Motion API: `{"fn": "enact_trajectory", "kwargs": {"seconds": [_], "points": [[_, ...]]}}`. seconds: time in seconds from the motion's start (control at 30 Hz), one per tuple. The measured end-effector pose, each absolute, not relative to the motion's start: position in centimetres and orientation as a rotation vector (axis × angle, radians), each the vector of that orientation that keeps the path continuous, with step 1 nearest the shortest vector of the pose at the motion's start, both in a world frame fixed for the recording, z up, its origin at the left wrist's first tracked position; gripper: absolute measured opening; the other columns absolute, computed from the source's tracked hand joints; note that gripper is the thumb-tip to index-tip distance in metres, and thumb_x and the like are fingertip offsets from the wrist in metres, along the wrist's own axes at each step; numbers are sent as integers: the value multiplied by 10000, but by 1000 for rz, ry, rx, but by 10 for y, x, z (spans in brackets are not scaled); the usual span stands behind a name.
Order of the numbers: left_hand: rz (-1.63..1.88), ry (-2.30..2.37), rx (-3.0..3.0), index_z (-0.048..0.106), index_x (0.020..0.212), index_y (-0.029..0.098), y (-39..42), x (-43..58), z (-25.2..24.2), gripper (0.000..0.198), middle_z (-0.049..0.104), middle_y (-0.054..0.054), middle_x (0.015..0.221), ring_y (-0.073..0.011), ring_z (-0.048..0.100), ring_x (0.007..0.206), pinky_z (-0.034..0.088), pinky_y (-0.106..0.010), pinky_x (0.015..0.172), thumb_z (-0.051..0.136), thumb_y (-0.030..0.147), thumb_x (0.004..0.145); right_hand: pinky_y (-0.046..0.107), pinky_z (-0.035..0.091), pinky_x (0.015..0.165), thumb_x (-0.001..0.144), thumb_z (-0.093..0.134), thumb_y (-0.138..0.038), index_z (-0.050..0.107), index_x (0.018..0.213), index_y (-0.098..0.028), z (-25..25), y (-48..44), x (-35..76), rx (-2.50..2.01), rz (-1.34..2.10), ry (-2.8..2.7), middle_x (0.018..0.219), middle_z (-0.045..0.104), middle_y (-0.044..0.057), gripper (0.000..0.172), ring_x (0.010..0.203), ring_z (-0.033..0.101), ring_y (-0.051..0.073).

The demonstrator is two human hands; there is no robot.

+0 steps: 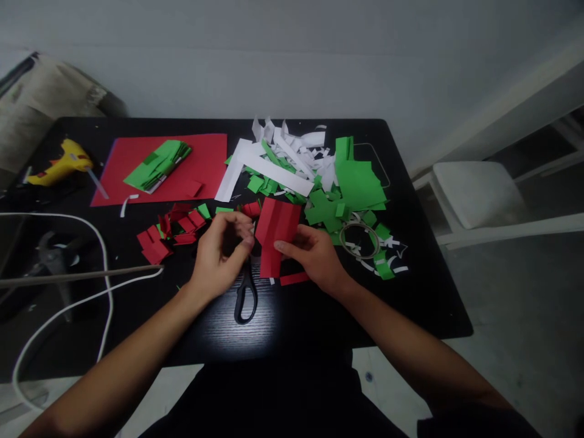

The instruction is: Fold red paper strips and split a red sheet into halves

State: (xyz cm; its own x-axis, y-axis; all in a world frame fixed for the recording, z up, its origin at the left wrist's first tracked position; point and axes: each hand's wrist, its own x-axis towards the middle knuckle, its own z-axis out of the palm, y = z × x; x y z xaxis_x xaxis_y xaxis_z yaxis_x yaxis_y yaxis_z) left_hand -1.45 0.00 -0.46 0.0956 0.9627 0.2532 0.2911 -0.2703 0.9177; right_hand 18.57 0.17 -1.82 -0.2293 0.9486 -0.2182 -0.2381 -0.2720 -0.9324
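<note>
Presently, the right hand (317,255) pinches folded red paper (274,226) beside the left hand (219,252), thumb and fingers parted.

On the black rectangular table (201,334), a yellow pistol-shaped glue gun (59,171) is set left of a flat red paper sheet (207,164); long white paper strips (278,173) are heaped to the sheet's right (behind the creased red paper piece (276,228)).

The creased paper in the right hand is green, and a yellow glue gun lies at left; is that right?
Not quite: the head view shows the creased paper in the right hand is red, not green. The yellow glue gun does lie at left.
</note>
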Motion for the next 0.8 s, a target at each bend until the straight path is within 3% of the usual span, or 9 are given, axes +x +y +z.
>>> {"fn": "enact_trajectory", "kwargs": {"seconds": [0.1,0.37,0.63,0.8], "points": [[1044,1147,1397,622,1107,195,1,-10,-5,309,681,-21,907,-153,651,784,535,-273,734,757,338,869,367,659,752,694,902,-445,785,937,-210,-19,1,185,-1100,1644,-1033,932,811,31,358,850,755,224],[1018,1176,1281,597,785,185,-1,-5,-3,291,598,52,626,-83,520,549,427,-206,557,830,357,818,345,660,674,714,881,-473,776,853,-196,-17,1,184,-1133,1627,-1027,830,787,24,327,730,740,198],[1019,1183,1284,598,783,187,-1,-3,-5,298,569,57,611,-83,477,541,406,-207,545,828,374,814,352,652,669,692,893,-515,757,809,-191,-18,1,184,-1155,1619,-1015,815,772,24,370,714,726,195],[1041,1193,1308,599,772,184,-2,-3,-9,290,559,58,612,-78,466,536,381,-201,533,826,358,813,349,664,716,696,897,-481,770,920,-181,-22,2,184,-1113,1630,-1032,905,804,38,395,801,757,211]]}}
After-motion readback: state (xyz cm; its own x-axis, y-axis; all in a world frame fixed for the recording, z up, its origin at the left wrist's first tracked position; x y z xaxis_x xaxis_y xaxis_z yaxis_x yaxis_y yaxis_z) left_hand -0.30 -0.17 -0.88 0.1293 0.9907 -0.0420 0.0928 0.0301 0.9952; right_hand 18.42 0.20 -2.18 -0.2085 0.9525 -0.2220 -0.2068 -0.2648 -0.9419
